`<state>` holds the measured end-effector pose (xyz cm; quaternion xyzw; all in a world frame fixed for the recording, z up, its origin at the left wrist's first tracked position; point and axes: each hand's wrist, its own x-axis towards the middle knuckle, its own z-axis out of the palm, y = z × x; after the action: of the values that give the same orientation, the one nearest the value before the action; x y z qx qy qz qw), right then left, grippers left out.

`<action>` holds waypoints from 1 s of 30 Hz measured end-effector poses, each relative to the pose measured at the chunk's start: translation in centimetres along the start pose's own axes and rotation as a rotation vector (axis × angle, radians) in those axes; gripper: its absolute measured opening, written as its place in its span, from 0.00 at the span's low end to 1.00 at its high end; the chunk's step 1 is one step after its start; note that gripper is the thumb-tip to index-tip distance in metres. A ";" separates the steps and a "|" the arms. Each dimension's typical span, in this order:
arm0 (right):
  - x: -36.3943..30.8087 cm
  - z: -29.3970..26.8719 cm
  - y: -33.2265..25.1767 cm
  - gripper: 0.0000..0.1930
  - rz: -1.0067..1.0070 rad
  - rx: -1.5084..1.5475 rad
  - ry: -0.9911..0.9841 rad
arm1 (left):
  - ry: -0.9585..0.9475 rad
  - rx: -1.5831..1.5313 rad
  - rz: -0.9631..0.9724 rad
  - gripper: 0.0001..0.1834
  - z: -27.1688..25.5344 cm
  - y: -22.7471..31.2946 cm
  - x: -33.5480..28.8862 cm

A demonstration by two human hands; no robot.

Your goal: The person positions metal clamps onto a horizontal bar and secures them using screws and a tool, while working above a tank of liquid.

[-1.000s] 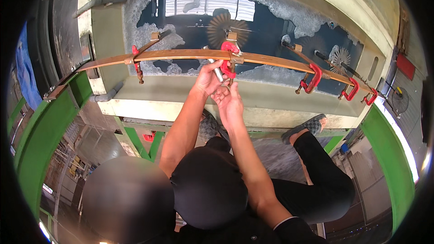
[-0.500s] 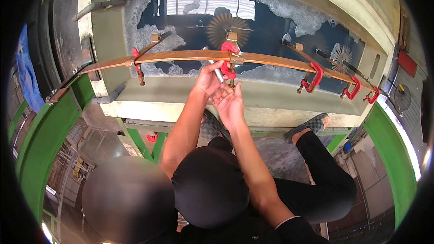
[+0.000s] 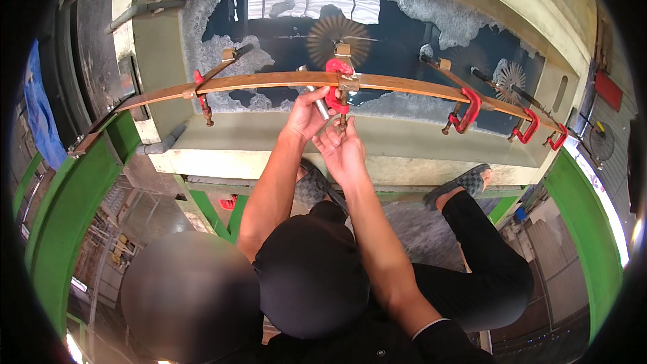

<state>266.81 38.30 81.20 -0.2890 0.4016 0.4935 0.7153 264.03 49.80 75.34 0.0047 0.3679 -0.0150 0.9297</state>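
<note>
My left hand (image 3: 304, 118) is closed around a silver metal tube (image 3: 321, 102) that slants upward past the copper-brown bar (image 3: 269, 81). Close beside it, a red C-clamp (image 3: 339, 67) grips the bar at a small metal bracket, its screw hanging down. The fingers of my right hand (image 3: 345, 155) curl at the lower end of that screw (image 3: 343, 123), palm up. Fingertips partly hide the screw's end. Behind the clamp, a toothed, fan-like disc (image 3: 338, 39) stands over the dark liquid.
The bar spans a pale trough (image 3: 242, 166) of dark, foam-edged liquid. More red clamps sit along it, one at the left (image 3: 200, 87) and several at the right (image 3: 465, 111). A smaller finned disc (image 3: 509, 84) is at the right. Green beams (image 3: 74, 182) flank the trough.
The right-hand fingers have drawn in closer around the screw's lower end. My left hand still holds the metal tube, and the clamp remains on the bar.
</note>
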 end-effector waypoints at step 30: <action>-2.0 3.0 0.4 0.15 0.021 -0.092 0.178 | 0.065 0.067 0.056 0.12 -0.3 0.3 0.0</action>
<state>266.93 39.92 84.42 -0.3600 0.4435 0.4914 0.6575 263.82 50.15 75.09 0.0466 0.3969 -0.0009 0.9167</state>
